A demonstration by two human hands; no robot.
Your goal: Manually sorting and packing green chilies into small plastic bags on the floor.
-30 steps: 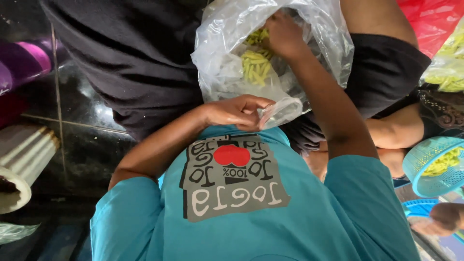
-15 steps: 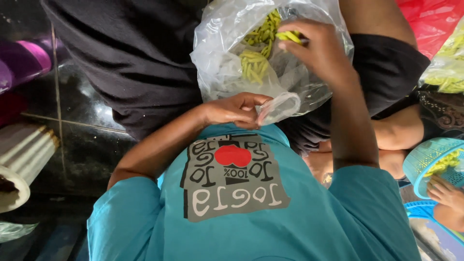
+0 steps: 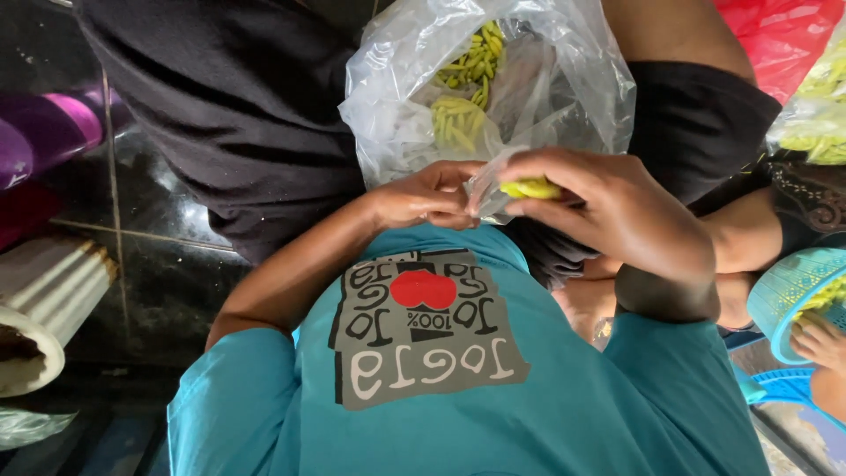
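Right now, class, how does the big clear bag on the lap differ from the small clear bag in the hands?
The big bag lies open on the lap, untouched; the small bag is pinched between the left hand and right hand. The big bag holds a heap of yellow-green pieces; the small bag looks nearly empty, with a few pieces at its mouth. Both are clear plastic.

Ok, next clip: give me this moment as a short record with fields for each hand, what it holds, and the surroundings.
left hand: pinches the small clear bag at its mouth
right hand: grip shut on yellow-green pieces, at that bag's opening
large clear bag: open on the lap, more yellow-green pieces inside
right edge: turquoise basket, another person's hand
floor: dark tiles
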